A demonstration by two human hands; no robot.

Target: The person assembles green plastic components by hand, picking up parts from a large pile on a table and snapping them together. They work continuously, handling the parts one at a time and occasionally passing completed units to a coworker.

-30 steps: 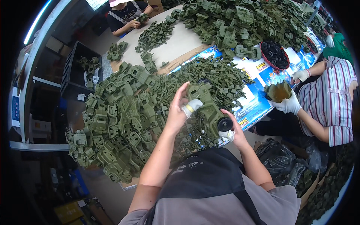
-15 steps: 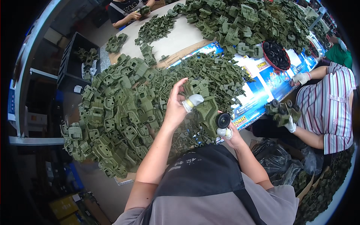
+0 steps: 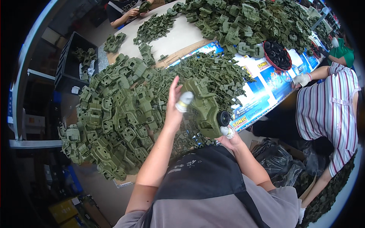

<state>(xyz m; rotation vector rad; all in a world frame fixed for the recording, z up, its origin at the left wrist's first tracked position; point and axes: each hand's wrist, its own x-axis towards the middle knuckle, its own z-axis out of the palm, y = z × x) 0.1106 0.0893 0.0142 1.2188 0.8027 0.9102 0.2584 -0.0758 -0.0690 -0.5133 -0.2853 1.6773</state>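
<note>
A green plastic toy military truck body [image 3: 207,114] is held above the heaped parts, tilted, with one black wheel [image 3: 223,118] on its near right end. My right hand [image 3: 231,140] grips that end next to the wheel, its thumb in a white covering; its other fingers are partly hidden. At the truck's left side my left hand [image 3: 175,108] stands open with straight fingers. Its thumb, wrapped in white and yellow, is blurred and overlaps the truck's edge. Small green parts [image 3: 224,72] lie heaped just beyond the truck.
Green truck bodies [image 3: 114,125] are piled at left. A red basket of black wheels [image 3: 277,55] stands at back right, beside a large green heap [image 3: 243,22]. A co-worker in a striped shirt [image 3: 323,110] is at right; another person [image 3: 127,13] works at the far side.
My left hand has come off the truck and moved slightly left, its fingers straightening. My right hand still holds the truck. The striped-shirt co-worker's near arm has reached down, without the toy seen before.
</note>
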